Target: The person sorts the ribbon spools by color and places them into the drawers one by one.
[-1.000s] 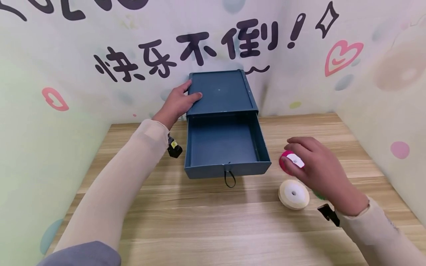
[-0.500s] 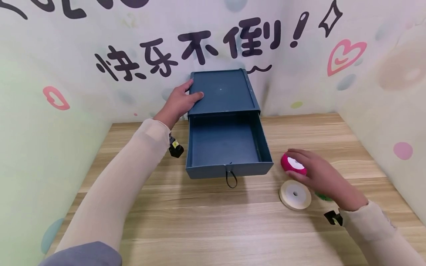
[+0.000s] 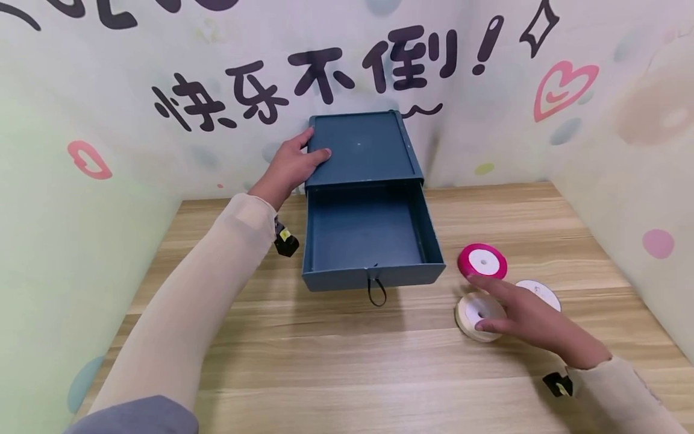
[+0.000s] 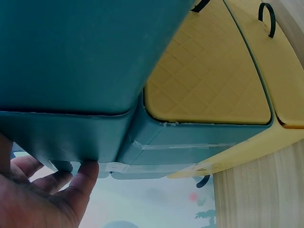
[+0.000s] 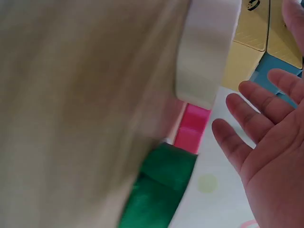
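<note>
Head: the left hand point(image 3: 290, 169) grips the blue box point(image 3: 360, 150), drawer point(image 3: 336, 279) out; the right hand point(image 3: 537, 319) hovers, loose-fingered, over the cream roll point(image 3: 473, 310) on the counter point(image 3: 347, 374). Left wrist: should that grip slacken, the box could slide. Right wrist: with 3 rolls close together, a careless reach might knock the pink roll point(image 5: 192, 127) or green roll point(image 5: 161, 183).

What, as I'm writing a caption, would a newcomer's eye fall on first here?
Probably the blue drawer box near the middle of the head view, its drawer pulled out and the left hand resting on its left edge. Next, likely, the pink spool on the table, right of the box, with the right hand over the cream spool in front. Bold black lettering on the wall behind also stands out.
</note>
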`<state>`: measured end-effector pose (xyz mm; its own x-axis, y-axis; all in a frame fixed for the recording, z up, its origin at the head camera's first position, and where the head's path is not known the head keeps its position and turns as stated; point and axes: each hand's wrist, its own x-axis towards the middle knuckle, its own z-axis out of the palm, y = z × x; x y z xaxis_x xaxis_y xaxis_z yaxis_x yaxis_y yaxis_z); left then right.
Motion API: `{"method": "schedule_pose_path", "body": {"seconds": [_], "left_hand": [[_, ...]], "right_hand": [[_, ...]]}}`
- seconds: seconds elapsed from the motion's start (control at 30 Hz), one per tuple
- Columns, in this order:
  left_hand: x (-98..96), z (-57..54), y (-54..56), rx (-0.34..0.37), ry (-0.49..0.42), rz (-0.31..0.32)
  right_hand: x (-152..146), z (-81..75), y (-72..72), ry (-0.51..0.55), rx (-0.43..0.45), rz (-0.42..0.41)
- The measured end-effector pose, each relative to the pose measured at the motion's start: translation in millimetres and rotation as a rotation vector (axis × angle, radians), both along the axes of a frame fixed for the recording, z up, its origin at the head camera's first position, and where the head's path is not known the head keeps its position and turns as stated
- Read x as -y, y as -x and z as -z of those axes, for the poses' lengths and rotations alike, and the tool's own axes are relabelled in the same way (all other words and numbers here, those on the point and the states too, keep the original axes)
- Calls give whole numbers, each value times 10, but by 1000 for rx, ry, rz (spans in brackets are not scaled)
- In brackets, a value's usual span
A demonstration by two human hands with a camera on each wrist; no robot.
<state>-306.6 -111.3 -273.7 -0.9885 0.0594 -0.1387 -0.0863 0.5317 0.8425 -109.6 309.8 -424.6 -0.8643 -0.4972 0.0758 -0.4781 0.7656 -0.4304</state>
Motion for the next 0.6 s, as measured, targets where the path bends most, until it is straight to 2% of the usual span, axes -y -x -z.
{"method": "schedule_pose_path", "body": {"seconds": [0.2, 0.6], "left_hand": [[4, -3, -7, -3, -5, 1], [-2, 1, -4, 6, -16, 2]], "right_hand": [[-30, 94, -69, 49, 119, 52], [-108, 135, -127, 53, 135, 28]]}}
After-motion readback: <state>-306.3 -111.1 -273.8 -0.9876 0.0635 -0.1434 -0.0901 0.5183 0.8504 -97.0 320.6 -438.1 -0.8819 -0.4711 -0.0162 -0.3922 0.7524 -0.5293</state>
